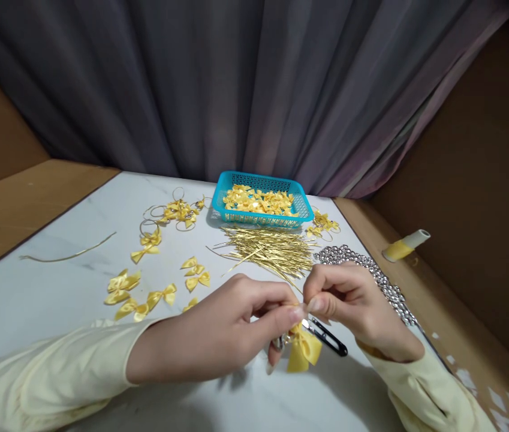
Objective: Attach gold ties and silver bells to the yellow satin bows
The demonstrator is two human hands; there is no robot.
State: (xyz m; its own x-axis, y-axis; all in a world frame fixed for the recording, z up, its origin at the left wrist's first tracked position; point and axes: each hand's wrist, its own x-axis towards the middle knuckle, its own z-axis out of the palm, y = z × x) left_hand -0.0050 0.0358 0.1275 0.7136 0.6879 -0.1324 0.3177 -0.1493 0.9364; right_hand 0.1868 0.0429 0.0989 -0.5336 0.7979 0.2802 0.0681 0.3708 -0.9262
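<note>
My left hand (236, 327) is closed, thumb against forefinger, on a yellow satin bow (303, 350) that hangs below the fingertips. A shiny silver piece (280, 342) shows beside the bow, partly hidden by my fingers. My right hand (355, 300) is pinched shut, its fingertips meeting my left thumb; what they grip is hidden. Just under the right fingers is a black-handled tool (330, 338) with a metal end; whether it is held or lies on the table I cannot tell. Beyond the hands lies a pile of gold wire ties (267, 247).
A blue basket (220, 204) of yellow bows stands at the back. Silver beads (386, 285) spread along the right. Loose bows (122, 285) and finished-looking looped bows (180, 210) lie left. A single gold tie (72, 258) is farther left. A yellow-white tube (406, 245) lies right.
</note>
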